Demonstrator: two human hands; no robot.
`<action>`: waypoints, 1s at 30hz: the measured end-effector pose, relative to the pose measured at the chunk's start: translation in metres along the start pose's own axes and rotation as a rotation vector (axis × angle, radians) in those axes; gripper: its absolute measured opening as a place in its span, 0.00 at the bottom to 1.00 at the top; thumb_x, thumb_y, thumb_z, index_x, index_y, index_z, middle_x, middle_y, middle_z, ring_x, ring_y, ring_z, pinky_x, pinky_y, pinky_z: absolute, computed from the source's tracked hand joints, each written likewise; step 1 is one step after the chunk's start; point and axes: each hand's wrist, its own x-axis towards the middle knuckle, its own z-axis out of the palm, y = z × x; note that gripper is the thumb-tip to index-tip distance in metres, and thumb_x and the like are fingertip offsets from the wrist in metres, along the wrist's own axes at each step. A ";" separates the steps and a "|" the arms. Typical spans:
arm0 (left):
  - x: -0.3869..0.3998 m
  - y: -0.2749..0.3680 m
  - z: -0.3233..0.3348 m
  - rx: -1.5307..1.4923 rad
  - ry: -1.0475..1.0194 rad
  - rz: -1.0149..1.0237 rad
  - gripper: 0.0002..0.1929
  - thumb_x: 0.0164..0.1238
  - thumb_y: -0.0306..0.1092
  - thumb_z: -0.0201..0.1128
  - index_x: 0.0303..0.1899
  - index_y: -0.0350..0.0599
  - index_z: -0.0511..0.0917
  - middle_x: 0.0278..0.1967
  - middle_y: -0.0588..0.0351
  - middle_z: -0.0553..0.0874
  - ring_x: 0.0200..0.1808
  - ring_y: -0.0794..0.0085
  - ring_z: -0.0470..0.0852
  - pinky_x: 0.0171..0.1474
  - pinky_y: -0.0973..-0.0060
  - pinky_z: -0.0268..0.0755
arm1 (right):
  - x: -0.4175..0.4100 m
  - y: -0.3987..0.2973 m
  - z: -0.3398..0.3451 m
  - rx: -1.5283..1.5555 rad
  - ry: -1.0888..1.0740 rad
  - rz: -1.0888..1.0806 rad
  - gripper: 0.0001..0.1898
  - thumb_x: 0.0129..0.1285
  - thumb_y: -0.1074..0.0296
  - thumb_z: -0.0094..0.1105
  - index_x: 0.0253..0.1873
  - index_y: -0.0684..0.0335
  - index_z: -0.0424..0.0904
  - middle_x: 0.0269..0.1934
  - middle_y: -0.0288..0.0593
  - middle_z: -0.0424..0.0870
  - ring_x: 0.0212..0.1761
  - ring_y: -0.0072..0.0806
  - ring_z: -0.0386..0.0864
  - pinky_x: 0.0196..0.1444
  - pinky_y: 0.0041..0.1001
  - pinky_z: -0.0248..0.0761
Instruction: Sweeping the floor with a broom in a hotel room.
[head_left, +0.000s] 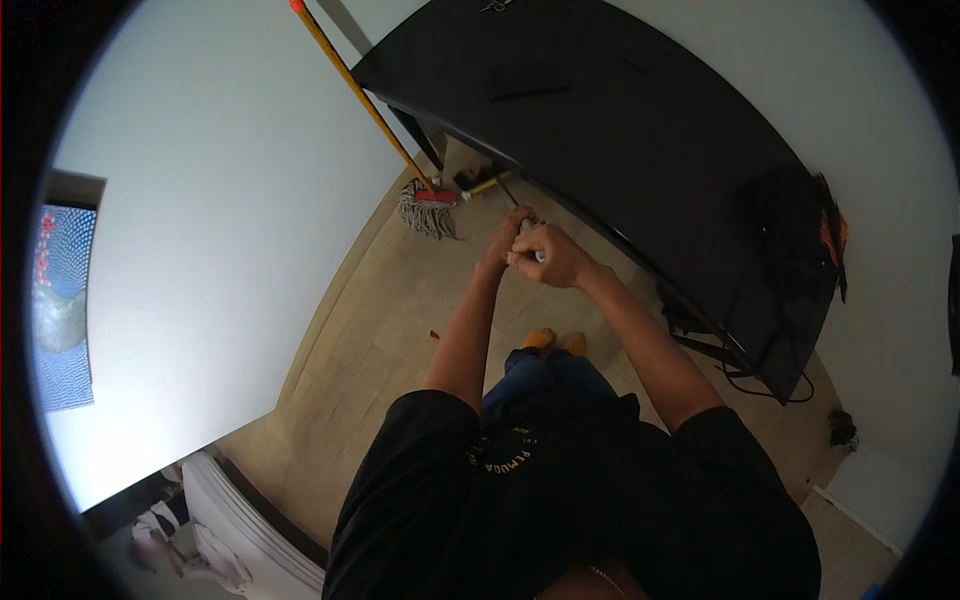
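Note:
Both my hands are on one long handle. My left hand (514, 231) wraps it farther down, and my right hand (551, 255) grips it near its end, close beside the left. The handle's dark shaft (508, 196) runs away from me to a broom head with dark bristles (476, 177) and a yellow edge, on the floor by the table's near edge. A string mop (429, 214) with a red clamp stands just left of the broom, its yellow-brown pole (360, 94) leaning up past the table's corner.
A long black table (600, 127) stands ahead and to the right, with a dark flat object (529, 81) on it. A cable (772, 394) hangs at its right end. A small red scrap (434, 334) lies on the floor. At the lower left a person (169, 547) is beside a white mattress (240, 532).

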 end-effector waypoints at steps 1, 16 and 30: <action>-0.003 0.002 -0.002 0.001 0.006 0.002 0.14 0.50 0.36 0.57 0.40 0.44 0.72 0.36 0.51 0.78 0.43 0.62 0.76 0.43 0.70 0.67 | -0.002 -0.020 -0.003 -0.002 -0.003 -0.005 0.07 0.51 0.71 0.55 0.24 0.67 0.74 0.19 0.45 0.76 0.21 0.25 0.70 0.26 0.25 0.62; 0.010 0.005 -0.041 0.139 0.097 0.052 0.10 0.48 0.38 0.58 0.33 0.45 0.74 0.34 0.51 0.77 0.36 0.54 0.76 0.37 0.66 0.67 | 0.022 -0.023 0.007 0.009 0.153 -0.221 0.09 0.53 0.71 0.52 0.21 0.67 0.71 0.16 0.45 0.72 0.17 0.31 0.67 0.23 0.28 0.60; -0.018 0.036 -0.012 -0.056 0.237 0.258 0.08 0.51 0.34 0.59 0.34 0.45 0.74 0.35 0.52 0.76 0.39 0.59 0.75 0.40 0.69 0.66 | 0.018 -0.089 -0.006 -0.083 0.066 -0.174 0.10 0.50 0.69 0.53 0.21 0.69 0.72 0.19 0.47 0.75 0.19 0.35 0.73 0.24 0.29 0.64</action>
